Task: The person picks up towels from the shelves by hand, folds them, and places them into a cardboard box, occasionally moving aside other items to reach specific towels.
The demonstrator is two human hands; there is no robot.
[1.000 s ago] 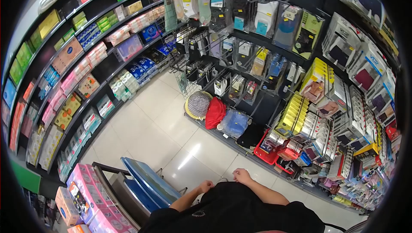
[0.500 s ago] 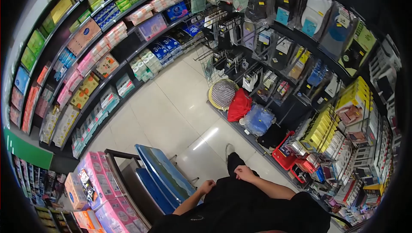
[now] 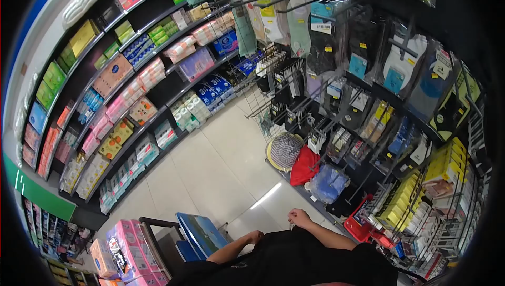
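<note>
My left hand (image 3: 255,237) hangs low in front of my dark clothing, beside blue folding tables or boards (image 3: 202,233) with a landscape picture. Its fingers are curled in, and nothing shows in them. My right hand (image 3: 299,217) is held forward over the floor, loosely closed, with no thing visible in it. Nearest to it on the right are a blue item in clear plastic (image 3: 327,183), a red cloth item (image 3: 305,166) and a striped hat with a yellow brim (image 3: 284,152) on the low shelf. Neither hand touches the goods.
Shelves of tissue packs (image 3: 112,75) curve along the left. Socks in packets (image 3: 403,62) hang from hooks on the right, above yellow boxes (image 3: 402,207) and a red basket (image 3: 359,220). Pink packs (image 3: 126,246) stand at lower left. A pale tiled floor (image 3: 205,165) runs between.
The view has tilted up and moved, so shelves and racks sit lower in the picture. My right hand has shifted slightly forward over the floor; both hands stay curled.
</note>
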